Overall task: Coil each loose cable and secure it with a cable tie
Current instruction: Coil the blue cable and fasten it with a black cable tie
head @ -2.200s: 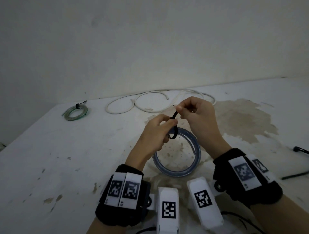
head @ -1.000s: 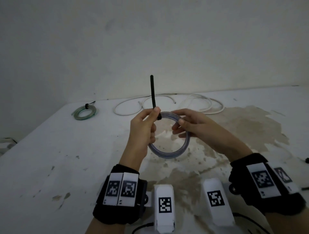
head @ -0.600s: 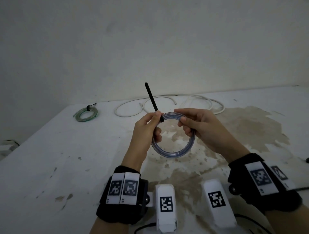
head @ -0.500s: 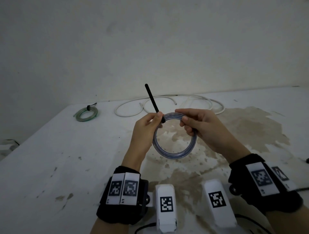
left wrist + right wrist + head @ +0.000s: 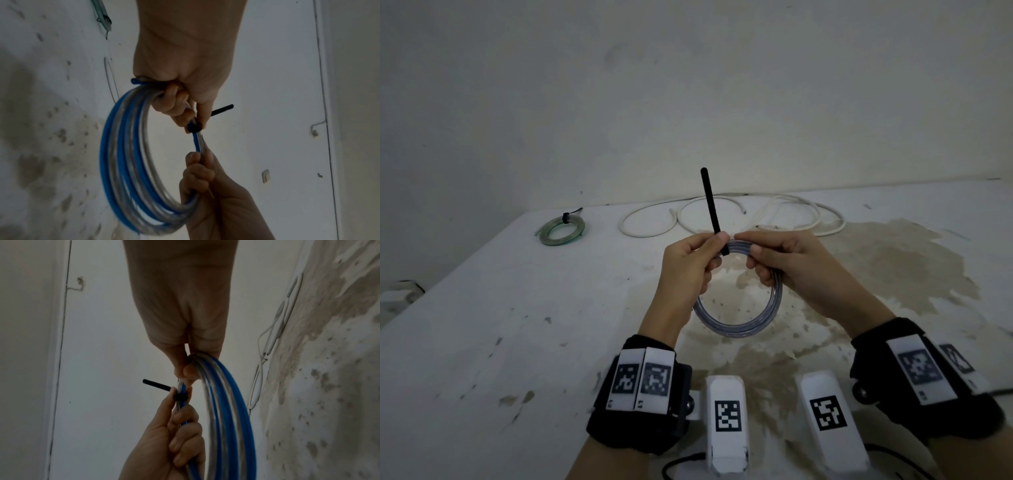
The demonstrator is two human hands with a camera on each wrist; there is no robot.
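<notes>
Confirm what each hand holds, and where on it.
Both hold the coiled blue-and-clear cable at its top: left hand beside the black cable tie wrapped there, right hand on the tie's other side.

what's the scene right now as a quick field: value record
held item: blue and clear coiled cable, lifted off the table
left hand: grips coil at the black cable tie
right hand: grips coil beside the tie
tie state: wrapped round coil, tail sticking up
already tied: green coil
still loose: white cable
</notes>
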